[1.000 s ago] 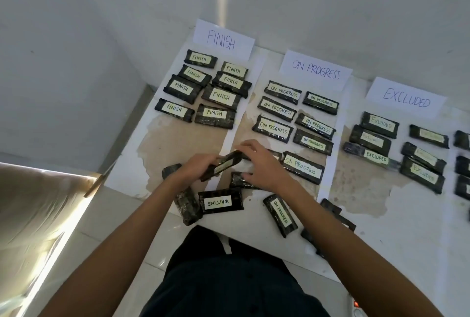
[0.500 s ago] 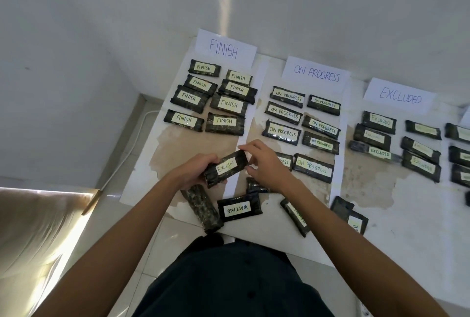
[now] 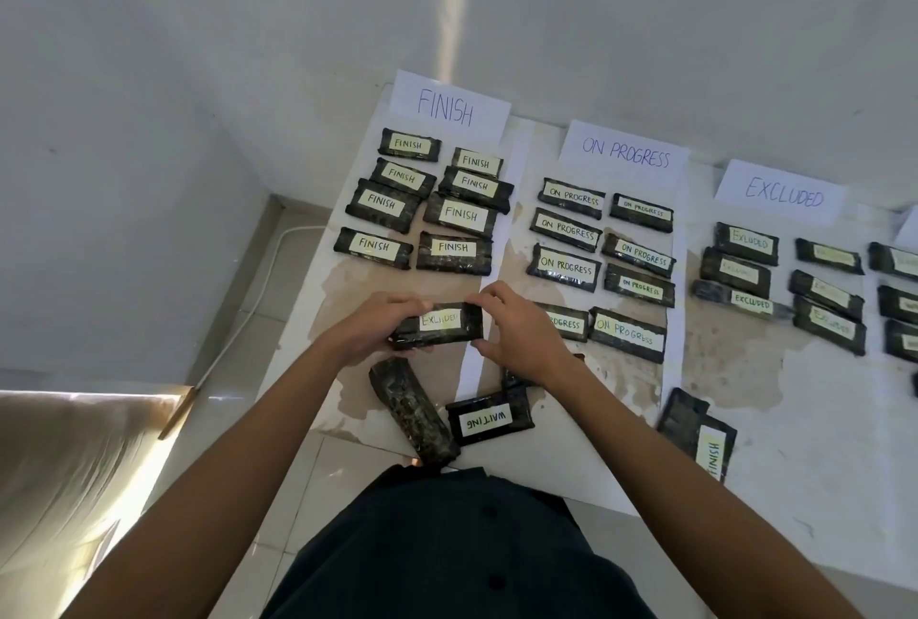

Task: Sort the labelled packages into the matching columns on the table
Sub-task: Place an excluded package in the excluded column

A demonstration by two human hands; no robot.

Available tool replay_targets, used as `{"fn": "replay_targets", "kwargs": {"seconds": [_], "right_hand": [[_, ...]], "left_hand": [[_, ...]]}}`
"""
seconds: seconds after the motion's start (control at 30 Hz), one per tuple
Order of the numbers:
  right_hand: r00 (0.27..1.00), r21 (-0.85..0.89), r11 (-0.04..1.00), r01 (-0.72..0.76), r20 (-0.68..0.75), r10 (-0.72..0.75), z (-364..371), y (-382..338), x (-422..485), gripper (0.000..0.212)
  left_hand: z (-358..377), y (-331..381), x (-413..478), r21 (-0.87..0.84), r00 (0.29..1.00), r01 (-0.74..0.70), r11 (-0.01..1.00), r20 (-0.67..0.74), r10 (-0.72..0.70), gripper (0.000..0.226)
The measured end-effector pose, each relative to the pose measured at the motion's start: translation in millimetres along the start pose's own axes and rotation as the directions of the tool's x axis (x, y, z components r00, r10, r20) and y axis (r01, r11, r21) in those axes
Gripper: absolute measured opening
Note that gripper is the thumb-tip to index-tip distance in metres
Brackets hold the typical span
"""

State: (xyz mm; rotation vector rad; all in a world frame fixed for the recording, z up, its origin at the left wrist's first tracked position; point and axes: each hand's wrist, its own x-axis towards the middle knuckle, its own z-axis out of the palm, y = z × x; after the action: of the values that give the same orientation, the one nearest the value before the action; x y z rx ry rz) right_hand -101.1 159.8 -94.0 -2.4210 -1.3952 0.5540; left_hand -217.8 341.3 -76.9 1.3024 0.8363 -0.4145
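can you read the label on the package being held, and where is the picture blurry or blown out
Head view: the held package, gripped by the left hand and right hand, reads EXCLUDED, faintly. Head view: labels on the far-right packages look washed out and soft. Head view: the bright patch lower left is overexposed, a light streak crosses the wall, and wide-angle distortion bows the table.

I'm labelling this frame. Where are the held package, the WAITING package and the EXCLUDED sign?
held package [image 3: 439, 320], head view, middle of its label.
WAITING package [image 3: 487, 420], head view, on its white label.
EXCLUDED sign [image 3: 782, 192], head view, centre of the paper.
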Motion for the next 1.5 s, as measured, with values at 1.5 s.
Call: {"fn": "replay_targets", "kwargs": {"seconds": [1.5], "right_hand": [[0.809,0.087,0.813,-0.576,-0.082,0.582,-67.6,357.6,-197.0,0.057]], "left_hand": [[407.1,38.3,179.8,0.908,0.770,-0.413,0.067,0.309,0.558,0.057]]}}
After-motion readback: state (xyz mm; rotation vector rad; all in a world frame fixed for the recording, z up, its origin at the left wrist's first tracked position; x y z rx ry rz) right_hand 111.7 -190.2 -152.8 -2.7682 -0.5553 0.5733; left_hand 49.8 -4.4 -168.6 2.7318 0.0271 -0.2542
